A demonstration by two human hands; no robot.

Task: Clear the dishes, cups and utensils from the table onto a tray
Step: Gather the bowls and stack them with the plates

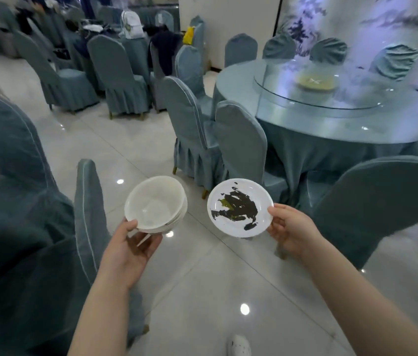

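Gripping stacked bowls point(155, 204), the left hand point(131, 249) curled beneath them. The right hand point(291, 231) pinched a stained plate point(240, 208) by its rim.

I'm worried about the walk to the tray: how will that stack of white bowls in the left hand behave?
The stack of white bowls looks rigid and probably breakable. It is tilted, and the left hand grips only its lower rim, so the nested bowls may slide or rattle. The glossy surface suggests a slippery hold.

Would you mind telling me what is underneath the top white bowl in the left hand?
Under the top bowl, rims of more nested white bowls show at its right side. The left hand supports the stack; their number and insides are hidden.
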